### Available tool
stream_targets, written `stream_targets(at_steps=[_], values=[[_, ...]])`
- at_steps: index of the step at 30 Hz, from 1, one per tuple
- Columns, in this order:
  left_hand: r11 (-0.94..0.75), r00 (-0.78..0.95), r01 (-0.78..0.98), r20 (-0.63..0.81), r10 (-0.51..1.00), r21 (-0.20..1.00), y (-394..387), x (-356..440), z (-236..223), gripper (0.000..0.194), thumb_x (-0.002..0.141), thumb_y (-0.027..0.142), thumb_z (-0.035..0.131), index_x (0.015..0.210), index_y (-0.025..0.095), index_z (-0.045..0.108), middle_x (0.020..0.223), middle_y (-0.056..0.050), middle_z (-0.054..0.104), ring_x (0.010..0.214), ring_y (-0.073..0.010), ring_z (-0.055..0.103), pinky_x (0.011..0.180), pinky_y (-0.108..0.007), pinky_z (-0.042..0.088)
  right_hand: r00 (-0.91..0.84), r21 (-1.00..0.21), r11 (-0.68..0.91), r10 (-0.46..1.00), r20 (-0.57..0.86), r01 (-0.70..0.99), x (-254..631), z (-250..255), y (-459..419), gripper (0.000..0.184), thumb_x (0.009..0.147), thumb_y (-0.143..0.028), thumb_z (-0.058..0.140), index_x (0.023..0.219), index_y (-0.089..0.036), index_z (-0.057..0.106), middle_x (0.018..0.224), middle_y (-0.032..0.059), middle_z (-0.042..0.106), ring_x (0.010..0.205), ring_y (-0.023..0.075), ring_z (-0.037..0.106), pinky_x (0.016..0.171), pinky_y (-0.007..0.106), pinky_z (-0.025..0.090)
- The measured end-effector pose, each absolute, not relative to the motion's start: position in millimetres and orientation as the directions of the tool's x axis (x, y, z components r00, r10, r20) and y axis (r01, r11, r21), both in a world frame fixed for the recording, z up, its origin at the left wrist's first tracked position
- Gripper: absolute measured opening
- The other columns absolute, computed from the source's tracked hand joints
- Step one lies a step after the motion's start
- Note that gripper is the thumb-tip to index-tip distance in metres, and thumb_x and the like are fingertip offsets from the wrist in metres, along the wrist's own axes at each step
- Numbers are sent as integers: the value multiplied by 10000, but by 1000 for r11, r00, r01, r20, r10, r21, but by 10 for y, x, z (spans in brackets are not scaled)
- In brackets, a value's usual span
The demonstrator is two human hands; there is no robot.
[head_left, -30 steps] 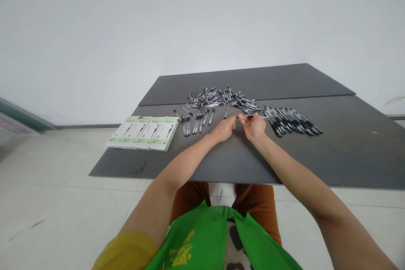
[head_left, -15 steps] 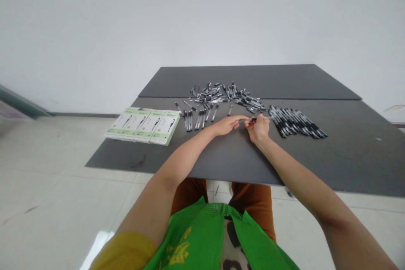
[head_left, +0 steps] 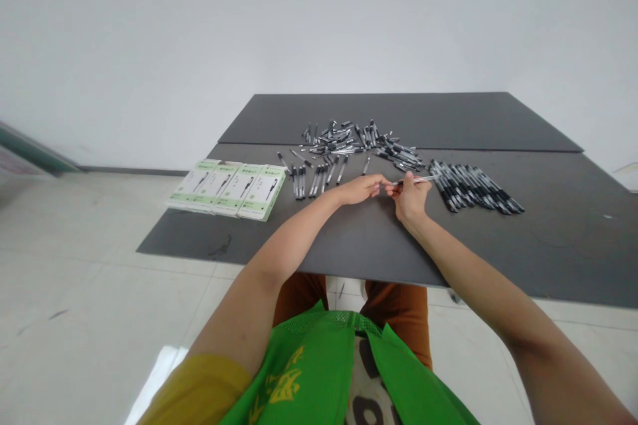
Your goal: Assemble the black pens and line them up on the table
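Observation:
My right hand point(head_left: 411, 199) is closed around a slim pen point(head_left: 425, 178), whose clear barrel sticks out to the right past the thumb. Beside it, my left hand point(head_left: 365, 189) pinches at the pen's left end; the fingers partly hide what they hold there. Just right of my hands lies a slanted row of black-and-clear pens point(head_left: 473, 187), close together. Beyond my hands is a loose heap of pen parts point(head_left: 339, 140), with more dark pieces point(head_left: 401, 154) on its right side. Several short clear-and-black pieces point(head_left: 319, 179) lie left of my left hand.
Overlapping green-and-white pen boxes point(head_left: 262, 192) lie at the left of the dark grey table point(head_left: 343, 246). A raised seam crosses the table behind the heap, and a white wall point(head_left: 319, 20) stands at its back.
The view has shifted slightly. The pen in my right hand now shows more of its clear barrel, and its dark part no longer shows between my hands. Both hands stay close together.

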State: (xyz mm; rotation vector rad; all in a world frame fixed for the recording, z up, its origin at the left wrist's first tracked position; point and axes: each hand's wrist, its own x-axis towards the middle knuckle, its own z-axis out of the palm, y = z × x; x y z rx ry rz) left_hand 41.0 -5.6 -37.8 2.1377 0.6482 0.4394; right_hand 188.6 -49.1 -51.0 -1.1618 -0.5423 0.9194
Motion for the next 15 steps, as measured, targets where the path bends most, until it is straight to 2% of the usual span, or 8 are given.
stream_targets(at_steps=[4, 9, 12, 15], values=[[-475, 738, 322, 98, 668, 819, -29, 453, -461, 322, 980, 214, 343, 1236, 101, 502, 924, -56, 625, 850, -138, 560, 871, -298, 443, 488, -945, 125, 872, -41, -303, 1875, -482, -499, 528, 796, -416, 716, 941, -299, 222, 737, -112, 541, 449, 77, 564, 423, 204, 489], [-372, 622, 293, 120, 773, 881, -20, 504, -551, 631, 927, 319, 529, 1472, 128, 276, 1104, -97, 611, 971, -183, 586, 959, -373, 427, 496, -955, 85, 865, -72, -286, 1851, -409, -439, 606, 693, -365, 803, 950, -294, 259, 660, -114, 550, 421, 97, 547, 359, 191, 417], [-324, 492, 202, 190, 850, 924, -75, 545, -597, 734, 869, 332, 638, 1479, 176, 262, 1243, -117, 539, 868, -148, 586, 928, -367, 450, 467, -969, 61, 882, -60, -241, 1801, -374, -463, 451, 717, -354, 771, 899, -259, 370, 560, -104, 528, 391, 94, 520, 328, 171, 355], [-233, 314, 87, 195, 929, 969, -140, 635, -630, 686, 861, 288, 650, 1441, 221, 290, 1330, -117, 457, 728, -79, 530, 820, -317, 487, 388, -977, -16, 916, -101, -215, 1745, -354, -546, 278, 755, -328, 717, 795, -221, 464, 512, -87, 518, 350, 80, 485, 306, 166, 318]])
